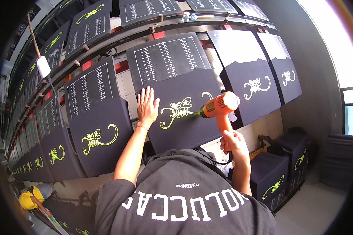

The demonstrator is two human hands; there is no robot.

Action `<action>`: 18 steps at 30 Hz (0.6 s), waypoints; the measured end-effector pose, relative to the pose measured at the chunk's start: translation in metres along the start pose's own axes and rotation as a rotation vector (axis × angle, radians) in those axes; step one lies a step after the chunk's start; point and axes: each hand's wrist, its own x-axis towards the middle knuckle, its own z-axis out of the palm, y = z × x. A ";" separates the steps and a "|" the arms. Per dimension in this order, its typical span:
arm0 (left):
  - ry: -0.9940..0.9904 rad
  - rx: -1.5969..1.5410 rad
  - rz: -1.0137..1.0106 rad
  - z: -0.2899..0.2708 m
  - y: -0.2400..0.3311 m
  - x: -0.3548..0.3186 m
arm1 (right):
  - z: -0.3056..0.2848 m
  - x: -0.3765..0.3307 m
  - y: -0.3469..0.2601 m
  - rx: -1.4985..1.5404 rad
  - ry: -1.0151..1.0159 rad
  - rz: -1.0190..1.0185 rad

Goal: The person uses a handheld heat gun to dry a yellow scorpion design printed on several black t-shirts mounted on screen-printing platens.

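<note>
My left hand (147,105) lies flat with fingers spread on a black shirt piece (184,129) stretched over a printing board, just left of its yellow-green print (178,110). My right hand (233,141) grips the handle of an orange heat gun (219,107). The gun's nozzle points left at the print, close to the fabric. The board's upper part (164,56) carries white ruler markings.
More boards with black shirts and the same yellow-green print run left (98,137) and right (251,86) along a curved rack. Stacks of black printed fabric (274,182) sit at the lower right. A small bottle (186,16) stands on the rail above.
</note>
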 end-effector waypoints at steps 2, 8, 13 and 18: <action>0.006 -0.005 0.003 0.000 0.001 0.000 | 0.006 -0.003 0.002 -0.040 0.029 -0.036; 0.003 -0.015 -0.012 0.001 0.001 0.000 | 0.009 -0.004 0.007 -0.068 0.051 -0.068; 0.003 -0.020 -0.010 0.000 0.000 0.000 | 0.007 -0.004 0.004 -0.051 0.054 -0.002; 0.015 -0.017 -0.007 0.002 -0.001 0.000 | 0.011 -0.004 0.004 -0.061 0.031 -0.014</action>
